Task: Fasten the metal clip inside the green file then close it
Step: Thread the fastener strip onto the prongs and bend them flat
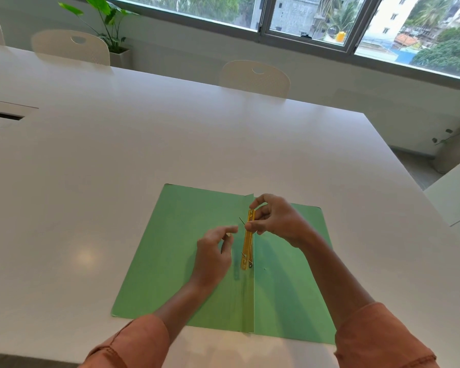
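— Right hand (pixel 275 221) of mine pinches the top of the metal clip (pixel 248 241), the gold strip along the fold of the green file (pixel 186 251), which lies open on the counter (pixel 117 155).

— And the left hand (pixel 214 249)?

— Half-curled just beside the strip, holding nothing that I can see. One thin prong (pixel 241 221) sticks up near my fingers.

— What next?

— Probably guide that prong through the strip's upper hole, press the strip flat, then bend the prongs over before folding the cover shut.
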A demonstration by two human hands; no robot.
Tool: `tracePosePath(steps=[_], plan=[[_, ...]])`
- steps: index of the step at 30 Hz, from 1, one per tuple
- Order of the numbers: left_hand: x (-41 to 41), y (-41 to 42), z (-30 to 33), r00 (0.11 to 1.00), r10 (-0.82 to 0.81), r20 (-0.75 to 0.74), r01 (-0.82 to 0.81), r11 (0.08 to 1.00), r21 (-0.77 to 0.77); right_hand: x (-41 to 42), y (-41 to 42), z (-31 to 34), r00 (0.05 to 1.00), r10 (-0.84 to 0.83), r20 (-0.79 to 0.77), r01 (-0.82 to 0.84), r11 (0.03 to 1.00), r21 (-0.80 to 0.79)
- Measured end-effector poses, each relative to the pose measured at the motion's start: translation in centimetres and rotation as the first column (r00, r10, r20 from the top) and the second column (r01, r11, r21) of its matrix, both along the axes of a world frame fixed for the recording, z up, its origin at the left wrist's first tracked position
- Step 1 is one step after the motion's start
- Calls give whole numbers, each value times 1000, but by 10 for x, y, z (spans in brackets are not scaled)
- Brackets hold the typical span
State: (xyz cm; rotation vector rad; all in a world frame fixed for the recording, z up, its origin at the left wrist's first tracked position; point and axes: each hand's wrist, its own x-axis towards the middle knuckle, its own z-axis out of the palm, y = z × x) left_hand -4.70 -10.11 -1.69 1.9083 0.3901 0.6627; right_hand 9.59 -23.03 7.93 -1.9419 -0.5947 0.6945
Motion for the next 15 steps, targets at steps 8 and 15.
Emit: tracePosePath(steps=[8,15], plan=[[31,2,8,997,-71,-37,71,997,3,-2,3,-6,998,-24,58,22,999,38],[33,4,4,998,-68,-15,67,996,-63,-1,3,-8,995,-25,96,22,999,29]])
